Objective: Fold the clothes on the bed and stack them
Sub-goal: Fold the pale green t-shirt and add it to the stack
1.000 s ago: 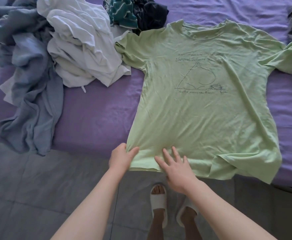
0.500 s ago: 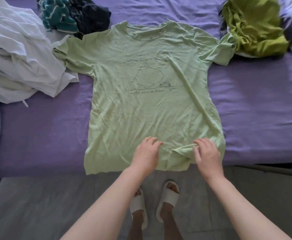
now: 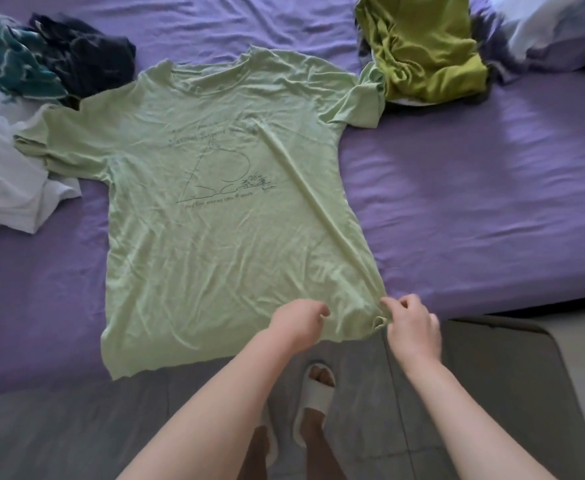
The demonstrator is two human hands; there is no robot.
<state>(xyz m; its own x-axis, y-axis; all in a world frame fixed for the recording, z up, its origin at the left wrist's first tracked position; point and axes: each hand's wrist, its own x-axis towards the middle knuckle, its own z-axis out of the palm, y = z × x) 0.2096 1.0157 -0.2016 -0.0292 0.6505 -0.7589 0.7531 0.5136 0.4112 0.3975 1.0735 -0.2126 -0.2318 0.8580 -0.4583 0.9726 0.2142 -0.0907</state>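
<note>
A light green t-shirt (image 3: 215, 220) with a dark line drawing lies face up on the purple bed (image 3: 474, 209), its hem hanging over the near edge. My right hand (image 3: 410, 325) pinches the hem's right corner, and a taut crease runs from there up toward the chest. My left hand (image 3: 299, 322) rests with curled fingers on the hem just left of it, bunching the cloth.
White clothes (image 3: 3, 168) lie heaped at the left. A teal and dark garment pile (image 3: 52, 60) sits at the back left, an olive-green garment (image 3: 426, 46) at the back right, pale bedding (image 3: 554, 32) beyond it. Grey floor and my slippers (image 3: 315, 400) are below.
Both hands moved right along the hem. My right hand went from flat on the cloth to pinching the right corner, which is now pulled straight instead of folded over.
</note>
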